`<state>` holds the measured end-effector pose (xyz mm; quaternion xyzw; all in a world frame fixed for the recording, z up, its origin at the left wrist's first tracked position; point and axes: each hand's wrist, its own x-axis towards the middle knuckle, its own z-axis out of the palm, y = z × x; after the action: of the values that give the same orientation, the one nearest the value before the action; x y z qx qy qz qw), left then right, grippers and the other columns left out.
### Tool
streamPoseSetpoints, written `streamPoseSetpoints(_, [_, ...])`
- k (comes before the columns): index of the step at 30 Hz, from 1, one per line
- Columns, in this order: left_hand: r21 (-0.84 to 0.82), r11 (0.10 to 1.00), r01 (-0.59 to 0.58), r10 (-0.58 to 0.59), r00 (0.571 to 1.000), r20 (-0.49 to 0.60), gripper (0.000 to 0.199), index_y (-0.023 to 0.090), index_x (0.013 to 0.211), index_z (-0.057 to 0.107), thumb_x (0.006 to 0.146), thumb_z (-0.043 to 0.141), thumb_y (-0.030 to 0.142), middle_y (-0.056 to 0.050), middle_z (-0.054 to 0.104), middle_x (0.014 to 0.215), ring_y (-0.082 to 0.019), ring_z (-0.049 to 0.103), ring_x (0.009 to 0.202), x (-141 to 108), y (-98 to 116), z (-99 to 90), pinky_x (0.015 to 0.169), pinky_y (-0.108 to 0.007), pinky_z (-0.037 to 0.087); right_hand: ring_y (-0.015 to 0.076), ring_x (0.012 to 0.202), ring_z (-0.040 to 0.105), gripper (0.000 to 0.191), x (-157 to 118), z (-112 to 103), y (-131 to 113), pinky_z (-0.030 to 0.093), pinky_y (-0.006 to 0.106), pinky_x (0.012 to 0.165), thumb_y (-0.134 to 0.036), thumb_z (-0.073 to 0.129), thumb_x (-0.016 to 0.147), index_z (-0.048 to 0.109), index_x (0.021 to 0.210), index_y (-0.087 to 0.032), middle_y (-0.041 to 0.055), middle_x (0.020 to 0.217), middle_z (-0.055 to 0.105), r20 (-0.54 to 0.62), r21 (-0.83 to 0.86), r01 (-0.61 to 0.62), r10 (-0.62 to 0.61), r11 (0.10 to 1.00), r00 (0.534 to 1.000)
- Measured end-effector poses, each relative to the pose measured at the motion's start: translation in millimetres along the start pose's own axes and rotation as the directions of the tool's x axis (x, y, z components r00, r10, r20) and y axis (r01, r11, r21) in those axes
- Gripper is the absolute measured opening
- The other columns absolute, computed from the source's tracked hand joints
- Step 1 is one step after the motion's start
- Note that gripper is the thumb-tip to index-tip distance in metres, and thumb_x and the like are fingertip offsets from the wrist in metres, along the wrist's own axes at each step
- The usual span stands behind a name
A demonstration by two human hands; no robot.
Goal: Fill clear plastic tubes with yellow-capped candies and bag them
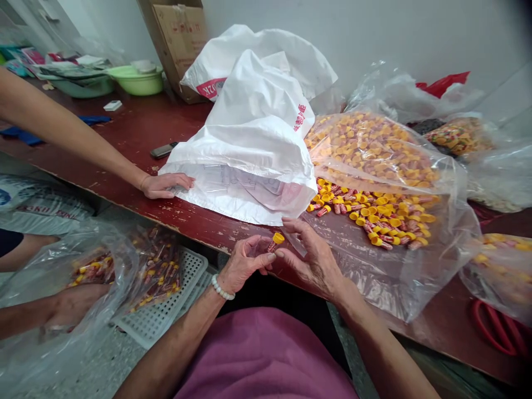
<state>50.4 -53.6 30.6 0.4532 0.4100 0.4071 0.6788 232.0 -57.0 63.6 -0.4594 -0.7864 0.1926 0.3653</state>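
My left hand [243, 265], with a white bead bracelet on its wrist, pinches a small red-patterned tube with a yellow cup-shaped end [277, 239] above the table's front edge. Close by on the right is my right hand [316, 259], its thumb and fingers apart. The right thumb tip is at the left thumb; I cannot tell whether it touches the tube. Many like pieces [382, 213] lie heaped at the mouth of a clear plastic bag [415, 277] to the right. In front of my hands lies a white woven sack [257, 144], its mouth towards me.
Another person's hand [168, 184] rests at the sack's left edge. A further hand [75, 307] reaches into a clear bag [120, 260] at lower left, by a white plastic basket [166, 310]. A phone [163, 150], green basin [137, 81], carton [180, 47] and red-handled scissors [492, 327] lie around.
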Motion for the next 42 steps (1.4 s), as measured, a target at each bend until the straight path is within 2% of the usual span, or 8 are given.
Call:
streamPoseSetpoints(8, [-0.255, 0.963, 0.089, -0.097, 0.995, -0.019, 0.024, 0.013, 0.082, 0.064, 0.063, 0.075, 0.022, -0.002, 0.064, 0.071, -0.013, 0.059, 0.062, 3, -7, 8.3, 0.055, -0.024, 0.049, 0.0271, 0.095, 0.051, 0.058, -8, 38, 5, 0.046, 0.044, 0.079, -0.049, 0.075, 0.061, 0.047, 0.101, -0.017, 0.0134, 0.106, 0.054, 0.052, -0.131, 0.046, -0.039, 0.99, 0.998])
streamPoseSetpoints(12, [-0.315, 0.94, 0.135, -0.145, 0.989, -0.008, 0.028, 0.012, 0.084, 0.063, 0.063, 0.076, 0.024, -0.004, 0.065, 0.073, -0.011, 0.06, 0.057, 7, -5, 9.1, 0.053, -0.023, 0.049, 0.027, 0.107, 0.048, 0.057, -2, 24, 13, 0.044, 0.042, 0.086, -0.048, 0.073, 0.064, 0.049, 0.107, -0.019, 0.0134, 0.122, 0.047, 0.099, -0.112, 0.081, -0.07, 0.99, 0.993])
streamPoseSetpoints(18, [-0.275, 0.952, 0.134, -0.15, 0.988, -0.037, 0.037, 0.016, 0.091, 0.058, 0.062, 0.077, 0.029, -0.003, 0.066, 0.079, -0.014, 0.064, 0.059, 8, 3, -1.0, 0.052, -0.027, 0.053, 0.0228, 0.101, 0.051, 0.022, 22, -29, 98, 0.042, 0.039, 0.087, -0.022, 0.044, 0.087, 0.055, 0.104, -0.016, 0.0119, 0.108, 0.056, -0.241, -0.41, -0.236, 0.145, 0.881, 0.96])
streamPoseSetpoints(25, [-0.173, 0.983, 0.062, -0.066, 0.998, -0.02, 0.033, 0.015, 0.093, 0.059, 0.066, 0.075, 0.026, -0.003, 0.063, 0.081, -0.012, 0.061, 0.06, 2, -1, -1.8, 0.05, -0.022, 0.049, 0.0268, 0.098, 0.05, 0.027, 24, -35, 153, 0.04, 0.038, 0.085, -0.023, 0.04, 0.089, 0.061, 0.102, -0.012, 0.0156, 0.105, 0.059, 0.004, -0.724, -0.177, 0.261, 0.666, 0.965])
streamPoseSetpoints(29, [-0.115, 0.992, 0.048, -0.049, 0.999, -0.009, 0.034, 0.015, 0.095, 0.058, 0.067, 0.073, 0.028, -0.003, 0.062, 0.082, -0.011, 0.06, 0.06, 3, -2, -0.5, 0.048, -0.021, 0.048, 0.0247, 0.09, 0.054, 0.025, 14, -42, 134, 0.042, 0.037, 0.082, -0.026, 0.041, 0.09, 0.06, 0.098, -0.011, 0.0151, 0.096, 0.061, -0.066, -0.601, -0.259, 0.276, 0.756, 0.959])
streamPoseSetpoints(33, [-0.007, 0.999, 0.049, -0.049, 0.999, 0.0, 0.034, 0.015, 0.097, 0.058, 0.07, 0.07, 0.031, -0.002, 0.06, 0.082, -0.01, 0.058, 0.058, 5, -5, 2.9, 0.046, -0.02, 0.046, 0.0175, 0.086, 0.058, 0.022, 6, -42, 71, 0.045, 0.03, 0.079, -0.033, 0.046, 0.091, 0.059, 0.102, -0.019, 0.0068, 0.095, 0.063, -0.171, -0.205, -0.182, 0.148, 0.962, 0.974])
streamPoseSetpoints(37, [0.11, 0.993, 0.038, -0.04, 0.999, 0.02, 0.033, 0.015, 0.098, 0.056, 0.071, 0.068, 0.032, -0.001, 0.058, 0.079, -0.009, 0.055, 0.057, 5, -5, 9.1, 0.044, -0.019, 0.044, 0.0157, 0.089, 0.058, 0.02, 7, -24, 11, 0.047, 0.029, 0.079, -0.027, 0.048, 0.091, 0.061, 0.104, -0.022, 0.0062, 0.097, 0.06, 0.003, 0.005, 0.064, -0.064, 0.998, 0.998])
streamPoseSetpoints(42, [0.234, 0.972, -0.013, -0.003, 0.997, 0.072, 0.027, 0.015, 0.088, 0.056, 0.072, 0.066, 0.033, 0.002, 0.055, 0.071, -0.008, 0.051, 0.055, 4, -2, 11.7, 0.044, -0.018, 0.043, 0.0163, 0.089, 0.058, 0.028, 10, -8, 1, 0.049, 0.03, 0.077, -0.025, 0.048, 0.091, 0.052, 0.118, -0.02, 0.0075, 0.1, 0.059, 0.162, 0.023, 0.111, -0.113, 0.994, 0.98])
